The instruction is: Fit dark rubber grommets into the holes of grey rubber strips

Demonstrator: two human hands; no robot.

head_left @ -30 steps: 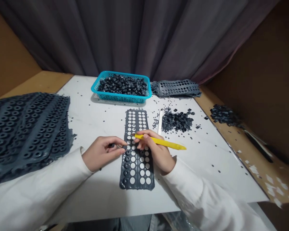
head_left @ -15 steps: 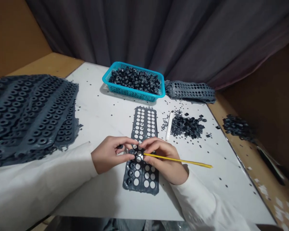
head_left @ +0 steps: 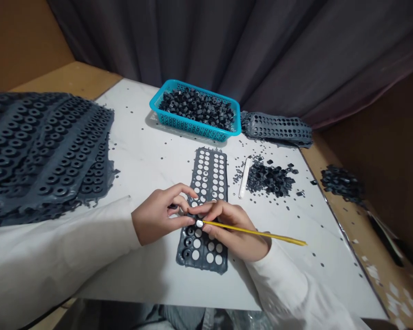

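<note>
1 dark strip [head_left: 210, 170] lay on the white tabletop [head_left: 141, 151] under both hands, its 4 columns of round holes showing white and dark rings standing in the near left column. The right hand [head_left: 242, 244] gripped 1 yellow tool [head_left: 265, 234]; the left hand [head_left: 156, 215] was curled at the strip's left side, its hold indeterminable. Beyond were 1 blue basket [head_left: 192, 126] and 1 white stick [head_left: 244, 178].

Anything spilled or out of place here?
Looks spilled: black bits lie heaped and scattered on the white board, right of the holed strip, while similar-looking pieces sit in the blue basket. White scraps litter the brown ledge at far right.
</note>
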